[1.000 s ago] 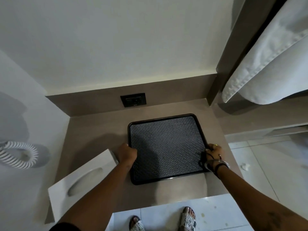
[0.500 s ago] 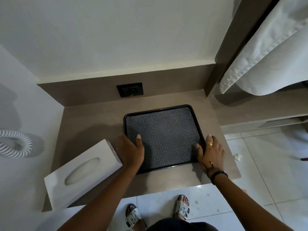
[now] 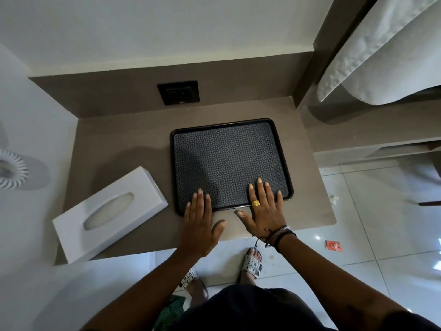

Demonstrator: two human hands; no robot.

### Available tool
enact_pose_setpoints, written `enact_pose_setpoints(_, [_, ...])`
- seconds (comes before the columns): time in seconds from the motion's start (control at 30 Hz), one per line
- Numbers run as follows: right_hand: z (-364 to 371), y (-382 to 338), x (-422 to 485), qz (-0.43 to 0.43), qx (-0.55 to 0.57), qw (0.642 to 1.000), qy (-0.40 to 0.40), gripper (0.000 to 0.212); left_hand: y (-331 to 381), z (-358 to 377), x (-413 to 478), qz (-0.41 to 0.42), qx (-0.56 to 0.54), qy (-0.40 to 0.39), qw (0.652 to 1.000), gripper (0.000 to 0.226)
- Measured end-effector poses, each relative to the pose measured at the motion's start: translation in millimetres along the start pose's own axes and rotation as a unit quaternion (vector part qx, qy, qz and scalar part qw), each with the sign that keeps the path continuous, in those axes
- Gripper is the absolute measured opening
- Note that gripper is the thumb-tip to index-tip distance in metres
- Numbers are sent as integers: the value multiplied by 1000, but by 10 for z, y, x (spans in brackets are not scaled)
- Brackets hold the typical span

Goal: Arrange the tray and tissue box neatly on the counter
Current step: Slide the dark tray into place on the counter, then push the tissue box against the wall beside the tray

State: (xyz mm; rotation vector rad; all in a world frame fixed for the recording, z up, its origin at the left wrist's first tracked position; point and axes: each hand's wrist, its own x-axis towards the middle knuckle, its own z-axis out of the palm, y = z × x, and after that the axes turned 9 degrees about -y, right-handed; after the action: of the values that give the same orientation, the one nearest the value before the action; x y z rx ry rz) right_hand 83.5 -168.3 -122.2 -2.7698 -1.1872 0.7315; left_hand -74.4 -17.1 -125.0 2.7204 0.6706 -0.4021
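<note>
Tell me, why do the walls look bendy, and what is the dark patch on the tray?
Head view: the wide-angle lens bends straight edges, so the counter and walls bow toward the corners. Head view: the dark patch on the tray is a soft shadow. Head view: small bright glare spots shine on the floor tiles.

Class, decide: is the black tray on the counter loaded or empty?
Empty. The tray shows only its patterned liner; just the fingertips of the left hand and right hand rest on its near edge.
</note>
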Motion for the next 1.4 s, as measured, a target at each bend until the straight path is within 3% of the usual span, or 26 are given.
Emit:
enact_pose_setpoints(0.73, [-329,-107,955,-27,-9,998,54,87,-321,-490,795,5,25,34,999,91])
enact_pose_setpoints(0.97, [-322,-112,938,-34,-9,997,73,88,-353,-559,772,7,28,6,1000,89])
enact_pose_setpoints(1.03, [-364,-154,884,-41,-2,995,95,89,-285,-663,725,4,4,28,1000,89])
enact_pose_setpoints(1.17, [-311,-475,596,-115,-7,987,110,85,-286,-946,527,16,-144,121,982,82])
enact_pose_setpoints(1.27, [-106,-804,422,-213,-40,974,67,82,-647,-1178,327,-8,-135,120,984,97])
enact_pose_setpoints(1.4, [128,-1122,399,-273,-86,958,-19,85,-1466,-1306,-11,-69,-33,36,996,133])
